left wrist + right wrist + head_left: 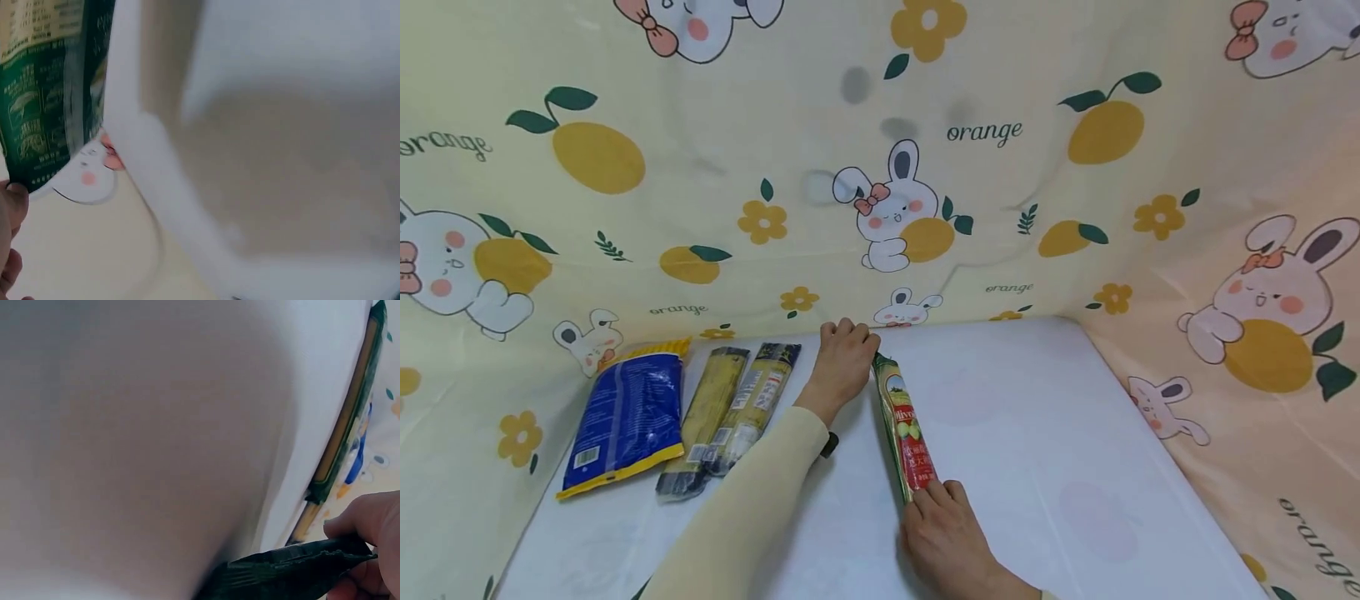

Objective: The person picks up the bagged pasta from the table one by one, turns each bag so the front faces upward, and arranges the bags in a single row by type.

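Observation:
A long, narrow pasta packet [904,425] with a red label and green edges stretches between both hands over the white table. My left hand [844,364] pinches its far end; in the left wrist view, the thumb [16,203] presses the corner of the packet's green printed side [40,106]. Around the near end curls my right hand [946,533]. The right wrist view shows the dark green crimped end [300,569] between thumb [362,515] and fingers.
To the left lie two clear packets of yellow pasta sticks, one [718,400] beside the other [763,387]. Left of them is a blue bag [628,417] with yellow ends. A patterned cloth [1000,192] rises behind the white table [1037,450] and along its sides.

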A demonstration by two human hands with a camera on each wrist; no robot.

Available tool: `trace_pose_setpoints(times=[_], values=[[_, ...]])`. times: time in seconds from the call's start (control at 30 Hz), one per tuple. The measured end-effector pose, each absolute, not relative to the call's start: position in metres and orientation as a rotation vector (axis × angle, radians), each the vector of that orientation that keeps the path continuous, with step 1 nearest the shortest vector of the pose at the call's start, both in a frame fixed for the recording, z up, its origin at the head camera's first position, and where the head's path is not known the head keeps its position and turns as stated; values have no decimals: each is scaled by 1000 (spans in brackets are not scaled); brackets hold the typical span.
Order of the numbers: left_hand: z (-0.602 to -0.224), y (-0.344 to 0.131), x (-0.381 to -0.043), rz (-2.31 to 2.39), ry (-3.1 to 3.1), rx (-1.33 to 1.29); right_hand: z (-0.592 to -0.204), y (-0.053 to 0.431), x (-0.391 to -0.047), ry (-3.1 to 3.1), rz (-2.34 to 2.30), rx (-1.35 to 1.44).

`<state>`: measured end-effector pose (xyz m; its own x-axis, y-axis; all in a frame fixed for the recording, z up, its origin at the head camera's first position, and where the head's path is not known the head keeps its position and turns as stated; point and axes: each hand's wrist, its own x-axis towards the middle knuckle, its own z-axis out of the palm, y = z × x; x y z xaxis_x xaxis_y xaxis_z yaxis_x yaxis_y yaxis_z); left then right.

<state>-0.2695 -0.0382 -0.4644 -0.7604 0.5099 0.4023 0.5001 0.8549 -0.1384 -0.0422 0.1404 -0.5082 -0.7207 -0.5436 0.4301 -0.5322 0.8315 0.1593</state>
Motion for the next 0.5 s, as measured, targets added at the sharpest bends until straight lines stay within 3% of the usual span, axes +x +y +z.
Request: trace_pose_setpoints(times=[0.5], values=[[-486,-58,-272,33,-2731,-749,-509,128,-45,-2629,-3,858]])
